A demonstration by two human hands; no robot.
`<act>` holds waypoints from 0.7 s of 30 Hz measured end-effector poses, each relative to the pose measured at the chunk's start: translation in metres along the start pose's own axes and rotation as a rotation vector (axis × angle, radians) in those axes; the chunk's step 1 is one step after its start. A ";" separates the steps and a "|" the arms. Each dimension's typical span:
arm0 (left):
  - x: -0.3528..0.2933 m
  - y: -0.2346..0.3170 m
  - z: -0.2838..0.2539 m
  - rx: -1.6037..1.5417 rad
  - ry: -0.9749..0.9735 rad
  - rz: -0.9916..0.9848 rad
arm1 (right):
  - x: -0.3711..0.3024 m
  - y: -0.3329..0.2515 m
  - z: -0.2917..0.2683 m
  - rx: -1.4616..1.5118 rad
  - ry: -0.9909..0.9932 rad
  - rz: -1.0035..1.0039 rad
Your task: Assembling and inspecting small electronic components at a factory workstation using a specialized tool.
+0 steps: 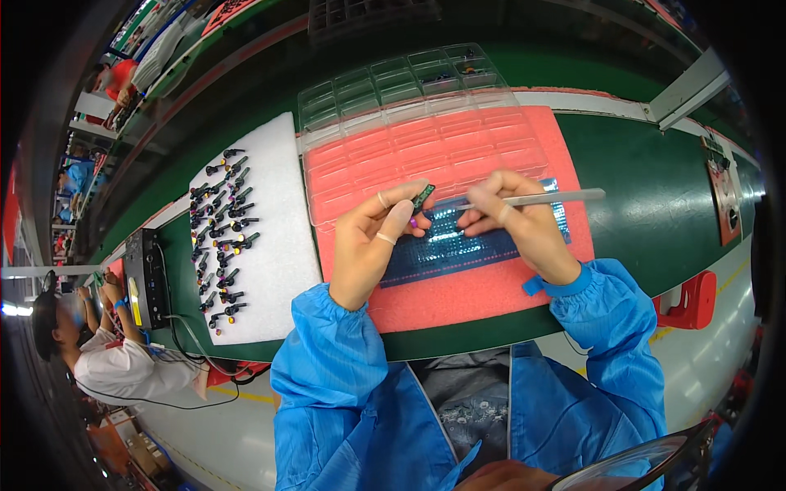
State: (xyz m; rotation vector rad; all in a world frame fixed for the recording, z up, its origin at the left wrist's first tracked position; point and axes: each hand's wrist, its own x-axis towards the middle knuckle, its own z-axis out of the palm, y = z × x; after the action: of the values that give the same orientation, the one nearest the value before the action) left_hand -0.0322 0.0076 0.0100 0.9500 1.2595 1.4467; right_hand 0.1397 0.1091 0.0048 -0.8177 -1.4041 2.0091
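Note:
Between the fingertips of my left hand [367, 245] is a small green circuit board [423, 196], with a purple bit showing just below it. My right hand [528, 229] is closed around metal tweezers [565, 197], whose tip points left toward the board; I cannot make out anything in the tip. Pale finger cots cover some of my fingers. Under both hands lies a shiny blue sheet [458, 250] with rows of small marks or parts. It rests on a pink foam mat [434, 304].
Clear compartment trays [393, 94] lie across the mat's far side, a few dark parts in one corner. At left, a white foam pad [274, 245] carries several small black assemblies. Beyond are a black box [147, 278] with cables and a seated co-worker [123, 368]. A red stool [696, 301] stands right.

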 end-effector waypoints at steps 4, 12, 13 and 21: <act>-0.001 0.000 0.002 -0.016 -0.016 -0.040 | 0.001 -0.001 -0.007 -0.150 0.020 -0.410; -0.002 0.002 0.004 0.038 -0.053 -0.043 | -0.006 -0.004 0.002 -0.124 -0.059 -0.457; -0.002 0.002 0.004 0.042 -0.059 -0.036 | -0.006 -0.003 0.003 -0.124 -0.059 -0.453; -0.004 0.000 0.004 0.041 -0.057 -0.027 | -0.007 -0.005 0.002 -0.187 -0.080 -0.459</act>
State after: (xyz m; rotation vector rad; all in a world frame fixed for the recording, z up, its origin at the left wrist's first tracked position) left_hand -0.0275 0.0048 0.0113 0.9912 1.2596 1.3691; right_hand 0.1434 0.1043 0.0108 -0.4374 -1.6667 1.5907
